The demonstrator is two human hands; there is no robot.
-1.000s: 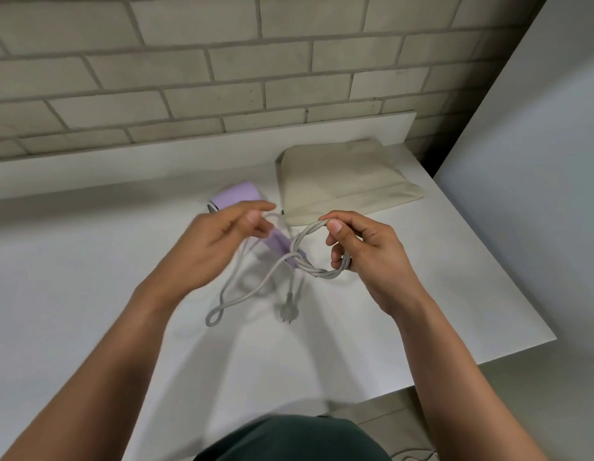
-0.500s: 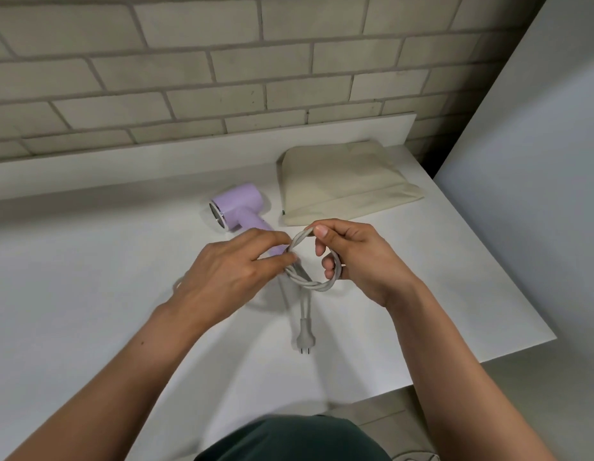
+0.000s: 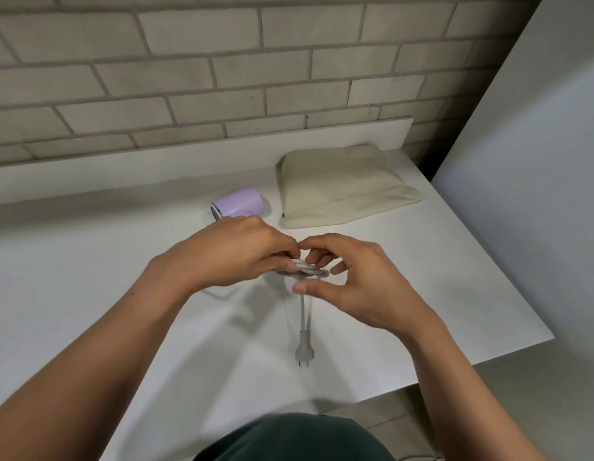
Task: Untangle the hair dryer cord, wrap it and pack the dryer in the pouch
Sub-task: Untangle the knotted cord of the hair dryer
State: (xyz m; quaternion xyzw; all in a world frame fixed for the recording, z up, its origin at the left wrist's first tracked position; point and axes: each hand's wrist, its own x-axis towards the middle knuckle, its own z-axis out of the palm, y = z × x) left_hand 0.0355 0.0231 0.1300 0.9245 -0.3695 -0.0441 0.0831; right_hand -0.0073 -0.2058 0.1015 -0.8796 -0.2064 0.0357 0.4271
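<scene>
The lilac hair dryer [image 3: 239,205] lies on the white table [image 3: 89,294], its handle hidden behind my left hand [image 3: 235,257]. A small coil of grey cord [image 3: 305,269] is held flat between both hands above the table. My left hand grips the coil's left side. My right hand [image 3: 352,281] curls around its right side, thumb below. A short cord end hangs down to the plug [image 3: 304,352], which rests on the table. The beige pouch [image 3: 339,184] lies flat behind my right hand.
A brick wall with a white ledge [image 3: 189,161] runs behind the table. A grey panel [image 3: 538,161] stands at the right. The table's right and front edges drop off near my right forearm.
The coil has tipped from an upright ring to lying flat between my hands. Both hands have closed in on it. The plug now lies nearer to me.
</scene>
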